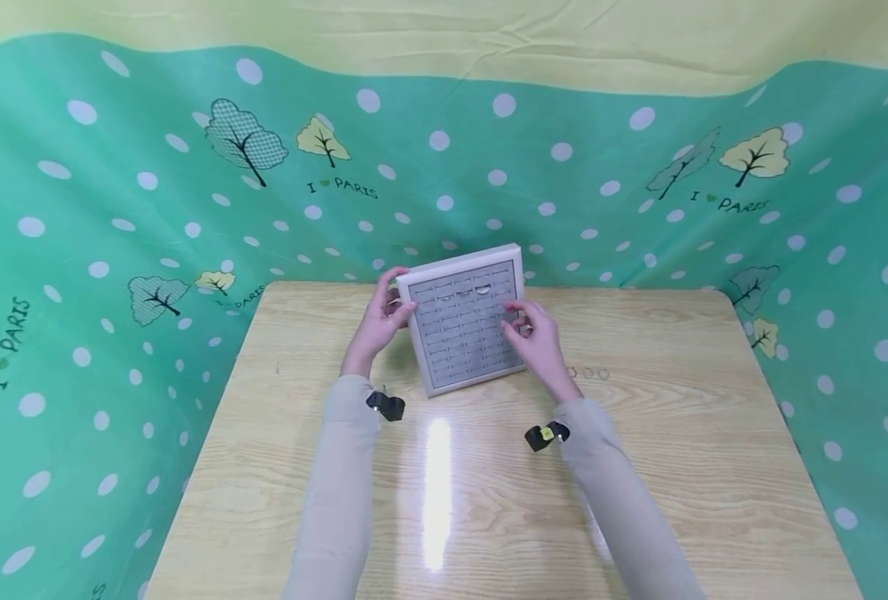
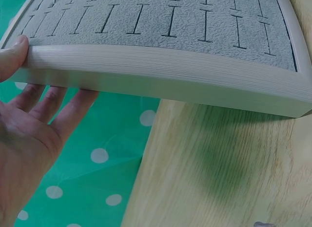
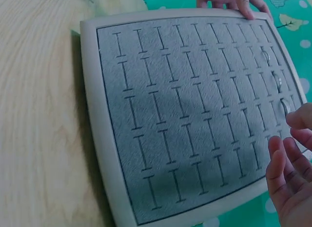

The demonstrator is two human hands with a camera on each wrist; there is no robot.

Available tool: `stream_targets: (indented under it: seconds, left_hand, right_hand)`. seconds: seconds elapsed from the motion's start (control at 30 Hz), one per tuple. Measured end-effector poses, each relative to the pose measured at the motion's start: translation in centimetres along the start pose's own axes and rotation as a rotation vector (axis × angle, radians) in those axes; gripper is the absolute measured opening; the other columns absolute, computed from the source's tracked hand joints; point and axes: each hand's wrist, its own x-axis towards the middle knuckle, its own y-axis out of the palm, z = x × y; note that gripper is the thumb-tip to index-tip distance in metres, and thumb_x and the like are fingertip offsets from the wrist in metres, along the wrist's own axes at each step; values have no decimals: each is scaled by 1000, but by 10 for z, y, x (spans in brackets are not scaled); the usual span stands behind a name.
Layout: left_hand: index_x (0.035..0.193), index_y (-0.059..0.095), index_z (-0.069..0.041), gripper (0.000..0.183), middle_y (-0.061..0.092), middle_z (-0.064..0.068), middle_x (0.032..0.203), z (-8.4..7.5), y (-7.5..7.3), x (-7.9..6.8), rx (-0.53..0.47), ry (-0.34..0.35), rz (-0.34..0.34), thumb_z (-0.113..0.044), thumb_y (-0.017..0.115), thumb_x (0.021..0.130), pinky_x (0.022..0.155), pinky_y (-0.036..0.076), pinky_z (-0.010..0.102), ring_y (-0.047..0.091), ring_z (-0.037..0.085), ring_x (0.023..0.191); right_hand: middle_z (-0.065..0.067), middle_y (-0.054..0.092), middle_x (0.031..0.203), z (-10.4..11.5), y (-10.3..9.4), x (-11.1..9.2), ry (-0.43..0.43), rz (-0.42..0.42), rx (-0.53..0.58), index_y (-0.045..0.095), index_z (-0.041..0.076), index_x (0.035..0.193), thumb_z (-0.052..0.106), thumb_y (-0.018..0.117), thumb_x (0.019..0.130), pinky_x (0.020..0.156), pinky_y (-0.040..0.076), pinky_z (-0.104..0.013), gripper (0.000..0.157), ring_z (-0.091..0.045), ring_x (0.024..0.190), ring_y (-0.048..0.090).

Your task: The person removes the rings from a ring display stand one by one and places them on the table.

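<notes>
A ring display tray [image 1: 462, 329], white-framed with a grey slotted pad, is tilted up at the back of the table. My left hand [image 1: 378, 325] grips its left side, thumb on the front of the frame [image 2: 146, 61] and fingers behind. Three rings sit in one row near the top of the pad, among them a ring [image 3: 278, 82] in the middle and a ring [image 3: 284, 107] closest to my right hand. My right hand [image 1: 539, 333] hovers at the tray's right side, fingers loosely bent, with a gap between thumb and forefinger and no ring visible there.
Several loose rings [image 1: 589, 373] lie on the wooden table [image 1: 676, 433] to the right, beside my right wrist. A green dotted curtain [image 1: 489, 150] hangs close behind the tray and along both sides.
</notes>
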Motion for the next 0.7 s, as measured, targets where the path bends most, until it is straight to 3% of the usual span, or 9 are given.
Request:
stream_targets:
  seconds: [0.37,0.57,0.7]
  left_hand:
    - [144,32,-21,58,53,27,120,-1,-1,1,-9,-15,-1,2,54,95,80,56,49,58,41,102]
    - [146,29,-16,60,51,30,122,-1,-1,1,-42,-2,17,3,54,95,81,54,54,56,44,104]
    - [146,29,-16,60,52,28,122,1,-1,2,-43,1,28,0,55,95,81,55,51,57,40,104]
  right_hand:
    - [-12,55,112,13,13,26,-66,18,-15,64,3,119,0,66,86,66,51,-25,32,-20,82,56]
    - [-12,51,110,10,21,32,-56,12,-13,65,3,118,-3,66,85,65,48,-22,33,-19,80,53]
    - [-13,49,105,9,25,34,-41,-15,-13,65,-1,110,-5,66,84,67,47,-22,26,-20,80,51]
